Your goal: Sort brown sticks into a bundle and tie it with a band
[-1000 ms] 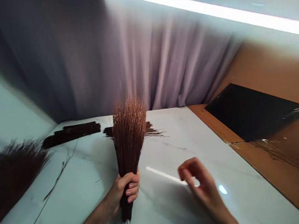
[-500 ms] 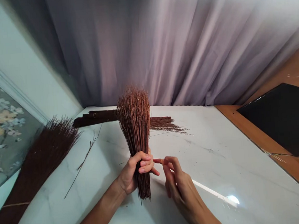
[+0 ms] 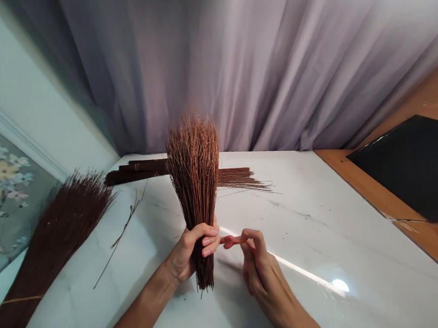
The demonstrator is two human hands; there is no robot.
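Observation:
A bundle of thin brown sticks (image 3: 196, 186) stands upright above the white table, its bushy end up and its narrow end down. My left hand (image 3: 191, 249) is wrapped round the lower part of the bundle. To the right of it, my right hand (image 3: 258, 257) has its thumb and fingers pinched together, its fingertips close to those of my left hand. Whatever lies between the pinched fingers is too small to make out.
A larger brown bundle (image 3: 57, 232) with a yellow tie lies at the left. Behind the held bundle, more dark sticks (image 3: 143, 170) lie across the white table (image 3: 301, 203). Loose twigs (image 3: 123, 229) lie left of centre. A black panel (image 3: 412, 169) is at the right.
The held bundle and my left hand have shifted slightly left, with the bundle's top nearer the camera. The gap between my two hands has widened a little.

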